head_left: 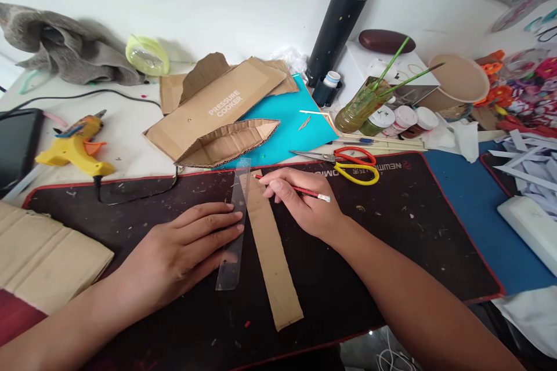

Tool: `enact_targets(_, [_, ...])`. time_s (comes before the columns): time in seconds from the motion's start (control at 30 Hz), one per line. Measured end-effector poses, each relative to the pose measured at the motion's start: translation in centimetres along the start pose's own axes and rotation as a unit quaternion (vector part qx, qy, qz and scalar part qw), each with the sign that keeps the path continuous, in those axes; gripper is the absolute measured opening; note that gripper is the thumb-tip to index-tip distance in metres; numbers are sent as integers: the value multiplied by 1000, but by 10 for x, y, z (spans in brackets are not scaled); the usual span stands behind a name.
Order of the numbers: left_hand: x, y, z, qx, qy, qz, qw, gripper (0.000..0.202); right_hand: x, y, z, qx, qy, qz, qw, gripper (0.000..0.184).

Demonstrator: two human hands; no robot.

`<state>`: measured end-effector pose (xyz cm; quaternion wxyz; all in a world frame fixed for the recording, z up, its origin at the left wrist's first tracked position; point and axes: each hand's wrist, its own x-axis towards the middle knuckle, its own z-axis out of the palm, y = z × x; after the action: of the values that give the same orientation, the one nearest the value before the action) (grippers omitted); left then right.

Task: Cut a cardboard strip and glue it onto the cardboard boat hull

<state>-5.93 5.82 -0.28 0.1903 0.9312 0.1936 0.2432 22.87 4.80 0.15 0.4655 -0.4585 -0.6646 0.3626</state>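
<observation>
A clear plastic ruler (230, 266) slants beside a narrow cardboard strip (272, 258), its upper end meeting the strip's left edge. Fingertips of my left hand (187, 249) rest over the ruler, and one digit shows through the plastic from beneath. A red pencil (304, 191) with a white end is pinched in my right hand (304, 200). Its tip points at the top of the strip. Just beyond sits a boat-shaped cardboard piece (228, 142) with raised sides. To the right lie scissors (354, 165) with red and yellow handles.
A yellow glue gun (78, 148) with a black cord lies left on the dark mat (378, 272). Flat cardboard (213, 104) and a blue sheet (278, 116) are behind. A tall black flask (337, 29), a brush jar (357, 107) and paint pots (404, 119) stand back right.
</observation>
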Motion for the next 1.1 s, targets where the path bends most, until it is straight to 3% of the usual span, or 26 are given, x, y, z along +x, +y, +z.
enact_targets(0.57, [-3,1,3,-8,5,-15,1000,40,0,-1,0,-9,-7,-5,1000,41])
enact_targets(1.1, [1,2,1,23,3,3,1000,32,-1,-2,1,-16,-15,-11,1000,32])
